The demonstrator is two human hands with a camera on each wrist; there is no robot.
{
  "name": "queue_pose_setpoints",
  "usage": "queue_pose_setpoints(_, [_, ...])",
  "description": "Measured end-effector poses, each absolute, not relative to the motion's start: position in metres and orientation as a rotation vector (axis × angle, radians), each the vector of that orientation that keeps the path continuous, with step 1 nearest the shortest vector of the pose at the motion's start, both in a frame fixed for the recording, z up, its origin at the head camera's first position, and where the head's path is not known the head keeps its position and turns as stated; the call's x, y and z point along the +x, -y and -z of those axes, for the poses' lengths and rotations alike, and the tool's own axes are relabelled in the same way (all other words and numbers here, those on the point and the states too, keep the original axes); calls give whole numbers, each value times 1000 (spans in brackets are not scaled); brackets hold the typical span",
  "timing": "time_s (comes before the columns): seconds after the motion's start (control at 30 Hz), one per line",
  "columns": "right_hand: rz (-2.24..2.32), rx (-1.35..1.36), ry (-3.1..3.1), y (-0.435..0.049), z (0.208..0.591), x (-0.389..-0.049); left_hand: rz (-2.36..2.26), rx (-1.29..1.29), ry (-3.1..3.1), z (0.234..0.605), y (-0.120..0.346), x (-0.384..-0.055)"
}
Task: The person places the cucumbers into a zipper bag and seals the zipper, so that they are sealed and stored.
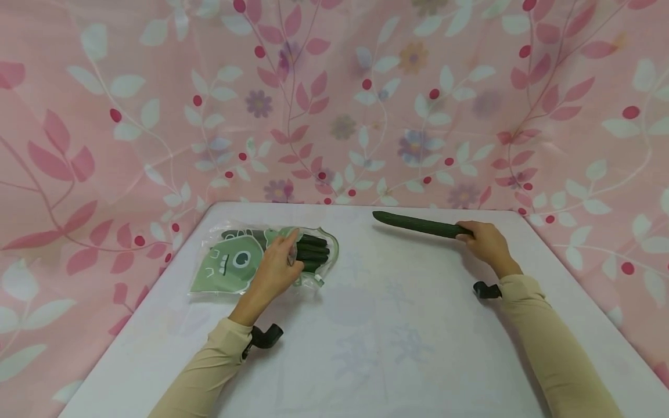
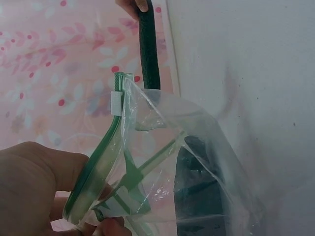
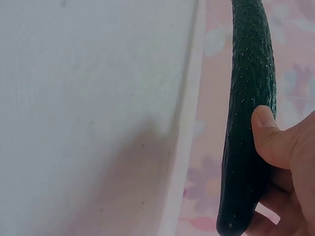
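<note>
My right hand grips a long, dark green cucumber by one end; the far end points left toward the bag. In the right wrist view the thumb lies along the bumpy skin of the cucumber. On the left of the table lies a clear zip bag with a green cartoon face, several cucumbers inside it. My left hand pinches the bag at its mouth. The left wrist view shows the green zip edge with a white slider, the mouth standing apart.
A white cloth covers the table. Behind it and at both sides hangs a pink curtain with leaves and flowers. Small black cameras are strapped at both wrists.
</note>
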State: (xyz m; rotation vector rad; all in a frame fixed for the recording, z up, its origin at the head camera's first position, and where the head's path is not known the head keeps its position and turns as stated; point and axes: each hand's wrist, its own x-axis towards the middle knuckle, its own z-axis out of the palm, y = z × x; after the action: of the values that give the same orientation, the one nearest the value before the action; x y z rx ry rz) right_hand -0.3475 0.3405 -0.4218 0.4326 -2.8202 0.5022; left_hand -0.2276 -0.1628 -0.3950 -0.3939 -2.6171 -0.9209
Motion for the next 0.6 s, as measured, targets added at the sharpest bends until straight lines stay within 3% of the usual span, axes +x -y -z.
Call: queue_pose_setpoints(0.6, [-587,515,2767,-305,404,-319,936,-420,2590,395,161,-230])
